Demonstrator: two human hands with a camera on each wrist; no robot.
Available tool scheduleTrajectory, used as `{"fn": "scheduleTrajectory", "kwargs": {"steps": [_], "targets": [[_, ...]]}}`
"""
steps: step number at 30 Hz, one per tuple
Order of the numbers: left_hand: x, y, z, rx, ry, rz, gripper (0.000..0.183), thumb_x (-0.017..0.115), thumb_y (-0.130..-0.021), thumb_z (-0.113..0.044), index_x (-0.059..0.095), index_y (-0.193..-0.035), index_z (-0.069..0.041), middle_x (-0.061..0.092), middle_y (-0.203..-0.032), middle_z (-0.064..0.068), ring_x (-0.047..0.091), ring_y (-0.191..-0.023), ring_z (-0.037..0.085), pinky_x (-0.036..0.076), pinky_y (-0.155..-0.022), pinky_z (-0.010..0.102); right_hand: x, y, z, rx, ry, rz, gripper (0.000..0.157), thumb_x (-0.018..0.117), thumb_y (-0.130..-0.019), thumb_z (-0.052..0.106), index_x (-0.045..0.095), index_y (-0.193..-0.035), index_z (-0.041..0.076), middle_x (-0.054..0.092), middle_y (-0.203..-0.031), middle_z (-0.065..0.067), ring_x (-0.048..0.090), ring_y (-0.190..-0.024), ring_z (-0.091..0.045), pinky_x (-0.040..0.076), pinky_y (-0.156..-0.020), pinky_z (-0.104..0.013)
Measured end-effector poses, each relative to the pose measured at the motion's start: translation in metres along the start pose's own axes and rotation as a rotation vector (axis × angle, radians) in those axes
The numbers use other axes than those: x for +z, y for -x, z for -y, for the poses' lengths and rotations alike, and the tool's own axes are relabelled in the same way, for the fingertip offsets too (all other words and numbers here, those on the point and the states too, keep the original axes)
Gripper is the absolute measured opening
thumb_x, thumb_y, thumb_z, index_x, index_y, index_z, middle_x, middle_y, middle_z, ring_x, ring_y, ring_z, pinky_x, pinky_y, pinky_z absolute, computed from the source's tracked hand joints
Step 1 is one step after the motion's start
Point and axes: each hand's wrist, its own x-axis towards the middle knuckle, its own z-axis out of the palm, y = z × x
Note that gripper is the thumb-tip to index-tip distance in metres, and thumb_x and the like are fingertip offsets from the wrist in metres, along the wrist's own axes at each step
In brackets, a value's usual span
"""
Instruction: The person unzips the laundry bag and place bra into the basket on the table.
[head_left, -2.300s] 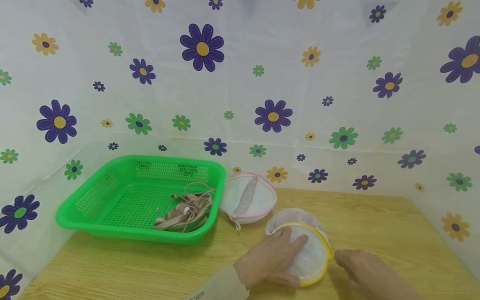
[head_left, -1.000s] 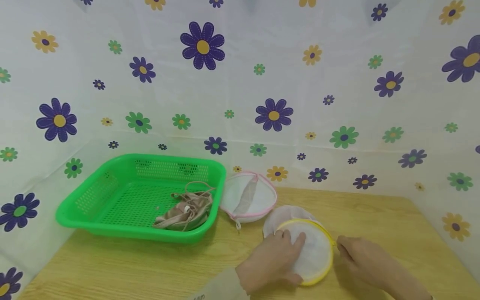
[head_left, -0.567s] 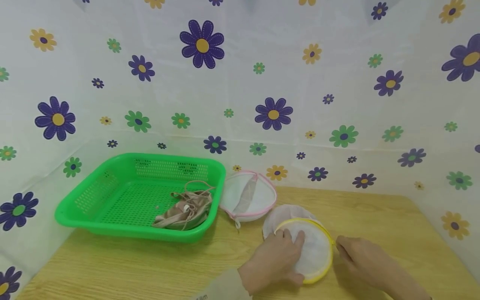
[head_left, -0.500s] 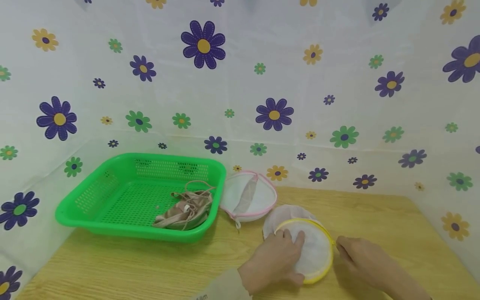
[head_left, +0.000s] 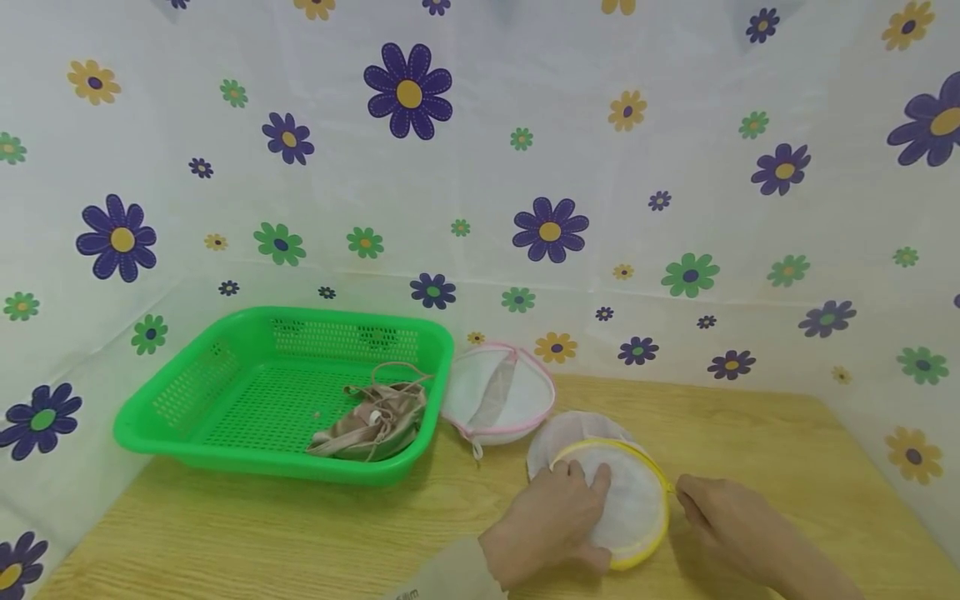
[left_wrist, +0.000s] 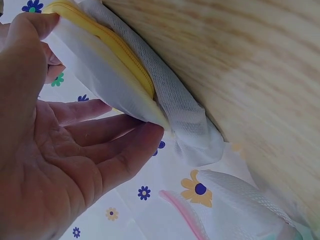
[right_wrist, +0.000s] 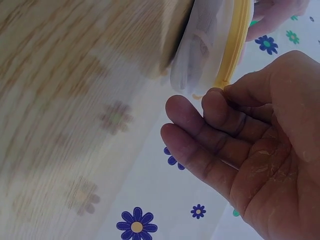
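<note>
A round white mesh laundry bag (head_left: 633, 500) with a yellow zipper rim lies on the table at front right. My left hand (head_left: 551, 517) lies over its left part, thumb at the near rim and fingers across the top toward the far rim. In the left wrist view, the thumb and fingertips (left_wrist: 152, 132) span the bag from edge to edge. My right hand (head_left: 723, 517) is at the rim's right side, pinching the zipper pull between thumb and index finger; the fingertips mostly hide the pull. Its other fingers curl loosely in the right wrist view.
A green perforated basket (head_left: 281, 471) stands at left with a crumpled beige cloth item (head_left: 378, 421) with cords inside. Between basket and hands lies a second white mesh bag (head_left: 517, 400) with pink trim. A flowered sheet (head_left: 480, 167) hangs behind the wooden table (head_left: 300, 533).
Since the oldest frame, my right hand and the zipper pull have moved slightly away along the right rim, and the bag has shifted a little. Over the last second both hands stay nearly still.
</note>
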Motion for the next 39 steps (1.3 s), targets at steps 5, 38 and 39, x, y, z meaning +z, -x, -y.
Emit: {"fn": "scheduleTrajectory", "kwargs": {"steps": [5,38,39], "targets": [[-0.0015,-0.0003,0.0003,0.000,0.012,0.027,0.084,0.061,-0.078,-0.079,0.058,-0.134,-0.016,0.065,-0.083,-0.004,0.051,-0.069,0.008,0.042,-0.055,0.019,0.0011,0.0010,-0.0006,-0.007,0.010,-0.021,0.042,0.067,-0.083,-0.008,0.039,-0.071,0.022,0.024,-0.066,0.019,0.018,-0.059,0.006,0.022,-0.052,-0.016],[-0.0008,-0.0008,0.0026,0.011,0.050,0.030,0.084,0.062,-0.079,-0.078,0.058,-0.133,-0.014,0.066,-0.083,-0.001,0.051,-0.068,0.008,0.042,-0.054,0.020,-0.0058,0.0027,0.0031,0.044,-0.026,0.097,0.033,0.064,-0.090,-0.003,0.045,-0.076,0.021,0.030,-0.064,0.018,0.024,-0.057,0.005,0.027,-0.051,-0.017],[-0.0005,-0.0008,0.0025,0.009,0.048,0.023,0.084,0.062,-0.079,-0.079,0.058,-0.132,-0.014,0.065,-0.082,-0.001,0.051,-0.068,0.008,0.042,-0.054,0.020,-0.0060,0.0029,0.0035,0.048,-0.026,0.105,0.033,0.063,-0.090,-0.003,0.045,-0.075,0.021,0.031,-0.064,0.018,0.025,-0.057,0.005,0.028,-0.051,-0.017]]}}
